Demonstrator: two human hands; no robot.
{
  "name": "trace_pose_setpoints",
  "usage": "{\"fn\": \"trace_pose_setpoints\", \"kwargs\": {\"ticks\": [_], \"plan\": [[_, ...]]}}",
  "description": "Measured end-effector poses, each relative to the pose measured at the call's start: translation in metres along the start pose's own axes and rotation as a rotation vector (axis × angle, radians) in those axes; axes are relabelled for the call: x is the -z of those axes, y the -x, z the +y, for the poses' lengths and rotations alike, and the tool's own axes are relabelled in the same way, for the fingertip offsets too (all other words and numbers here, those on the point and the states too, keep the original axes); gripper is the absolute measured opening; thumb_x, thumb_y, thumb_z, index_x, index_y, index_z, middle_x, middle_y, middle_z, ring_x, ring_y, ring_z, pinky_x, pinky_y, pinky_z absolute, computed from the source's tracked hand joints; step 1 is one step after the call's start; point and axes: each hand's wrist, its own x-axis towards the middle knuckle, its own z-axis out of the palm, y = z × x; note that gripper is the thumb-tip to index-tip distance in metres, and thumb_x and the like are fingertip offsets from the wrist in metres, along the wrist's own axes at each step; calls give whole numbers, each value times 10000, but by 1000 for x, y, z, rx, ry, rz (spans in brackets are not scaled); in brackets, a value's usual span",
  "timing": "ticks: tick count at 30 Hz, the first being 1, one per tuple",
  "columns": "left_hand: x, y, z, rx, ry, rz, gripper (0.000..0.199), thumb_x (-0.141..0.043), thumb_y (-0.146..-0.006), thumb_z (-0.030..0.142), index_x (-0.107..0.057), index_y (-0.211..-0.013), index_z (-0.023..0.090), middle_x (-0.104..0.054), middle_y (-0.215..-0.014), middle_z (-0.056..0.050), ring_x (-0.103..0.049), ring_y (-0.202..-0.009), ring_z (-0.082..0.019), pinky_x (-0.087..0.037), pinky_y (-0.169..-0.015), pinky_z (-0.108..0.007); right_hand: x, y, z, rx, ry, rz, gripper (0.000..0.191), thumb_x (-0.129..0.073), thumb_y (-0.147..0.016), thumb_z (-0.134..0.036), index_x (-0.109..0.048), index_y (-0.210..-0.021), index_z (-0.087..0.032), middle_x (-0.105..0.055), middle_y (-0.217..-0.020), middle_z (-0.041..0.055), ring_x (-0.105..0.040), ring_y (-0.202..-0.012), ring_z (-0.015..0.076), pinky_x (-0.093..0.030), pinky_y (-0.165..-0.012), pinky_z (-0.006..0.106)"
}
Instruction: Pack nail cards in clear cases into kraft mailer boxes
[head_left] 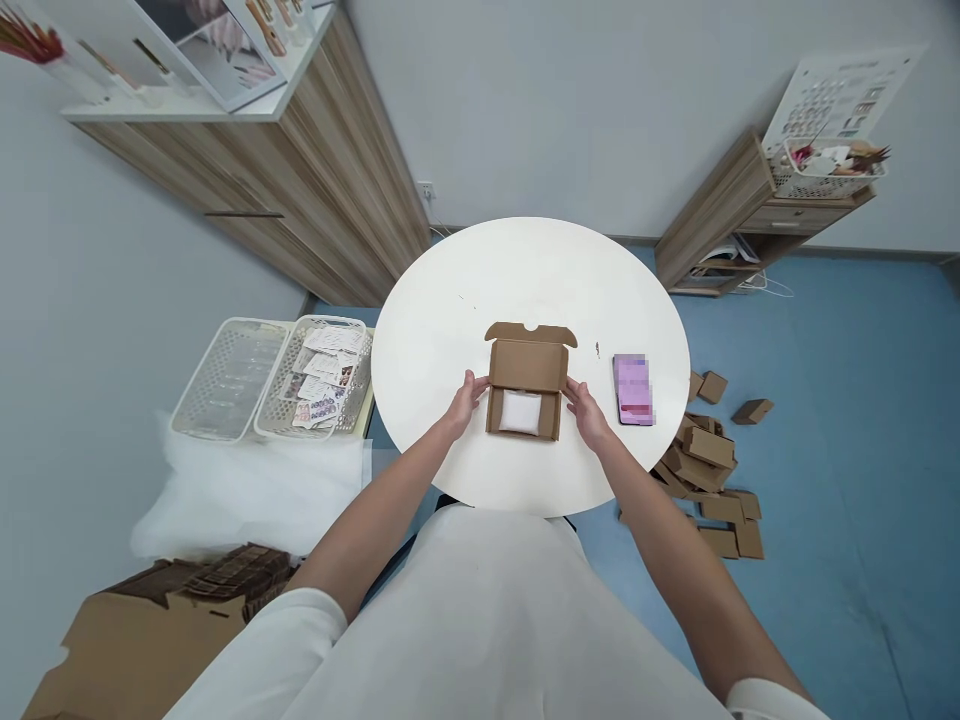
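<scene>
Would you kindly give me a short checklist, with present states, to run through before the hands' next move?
1. Open brown cardboard box resting on the round white table: ok.
2. White rectangular packet inside the box: ok.
3. Bare left hand and right hand at the box's opposite sides: ok.
4. Black-edged phone with purple screen apart from the right hand: ok.
5. Table free of specks: not ok; small dark speck right of the box.
6. Packet's contents: cannot tell.

bare arms (382, 510) reach forward, left hand (466, 402) and right hand (589, 412) facing each other, fingers (481, 382) extended.
</scene>
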Motion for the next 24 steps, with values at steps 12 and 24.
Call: {"fn": "trace_pose_setpoints", "kwargs": {"ticks": [12,24], "plan": [[12,16,-10,185,-53,-121,934,121,-722,678,-534,-1151,169,-559,-1112,-96,-515,-979,-192,-451,-768,-295,9,21,18,-96,38,67,708,-129,-779,-672,-587,-1079,-223,-551,-1178,51,-496,-1025,218,-397,-854,370],[-1,35,-30,191,-377,-42,579,-570,-677,489,-433,-1157,195,-622,-944,-81,-588,-842,-201,-441,-664,-281,-5,50,33,-163,285,130,304,-558,-676,-430,-582,-844,-178,-625,-832,45,-561,-749,162,-425,-702,310]]}}
